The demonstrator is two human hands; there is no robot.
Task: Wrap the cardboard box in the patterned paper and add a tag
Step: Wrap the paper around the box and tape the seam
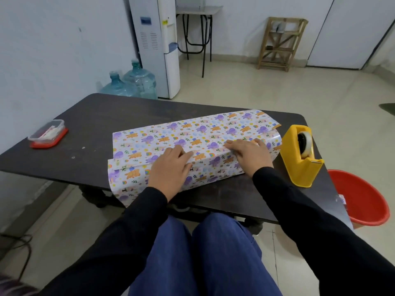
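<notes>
Plain office back room: water dispenser (159,45), 2 spare water jugs (130,83), tiled floor (245,88).

White paper (192,135) bears purple and orange animals; the tape dispenser (294,152) is yellow, the bucket (365,201) red.

No text, brand or number can be read. The patterned paper (192,133) carries only small drawings: purple octopuses, orange bears, rainbows. The water dispenser (158,50) against the wall has a blue panel (146,20) and a small yellow sticker (164,22) on its front, and whatever is printed on them is too small to make out. The clear plastic box (47,131) at the left end of the worktop (89,116) holds slips with red marks, too blurred to read.
</notes>
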